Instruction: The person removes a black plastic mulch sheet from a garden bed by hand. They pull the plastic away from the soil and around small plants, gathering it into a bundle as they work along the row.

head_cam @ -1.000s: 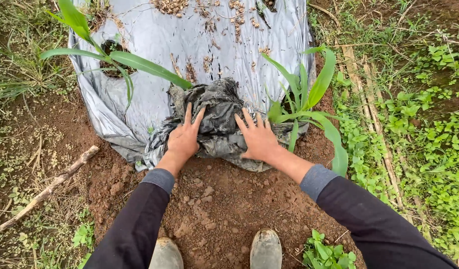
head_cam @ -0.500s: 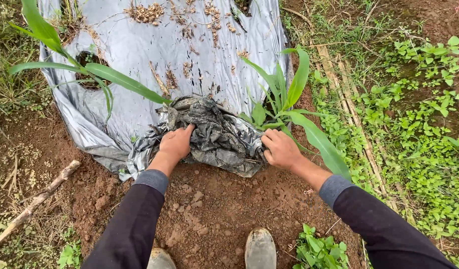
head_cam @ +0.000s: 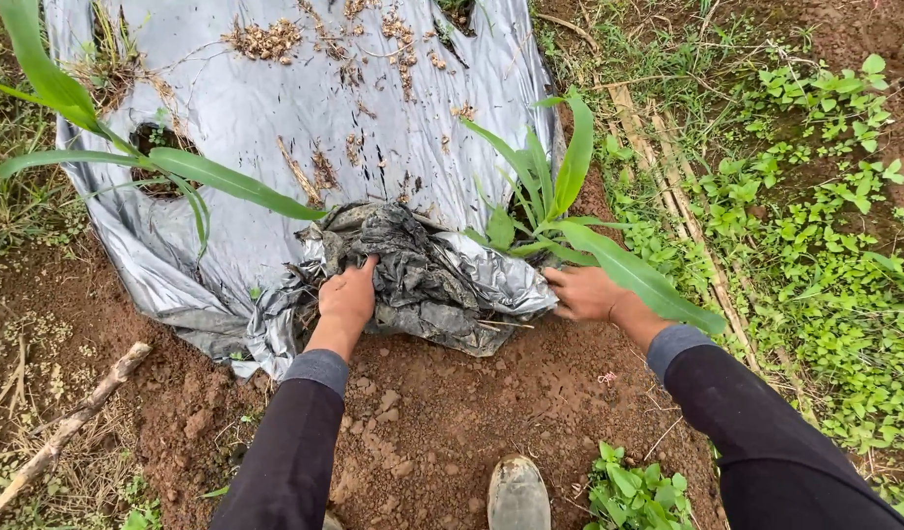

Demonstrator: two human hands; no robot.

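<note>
Bare red soil | one crumpled plastic sheet | left hand fingers grip it | right hand fingers unclear

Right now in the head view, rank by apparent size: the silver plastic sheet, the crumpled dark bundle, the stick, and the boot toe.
1. silver plastic sheet, by far the largest.
2. crumpled dark bundle.
3. stick: long but thin.
4. boot toe, though nearness to the camera enlarges it; close to the stick in area.

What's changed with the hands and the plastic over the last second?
Both hands went from flat on the crumpled plastic to its edges: left hand now grips its left side, right hand moved right beside the corn plant. The stick and the sheet stayed put.
</note>
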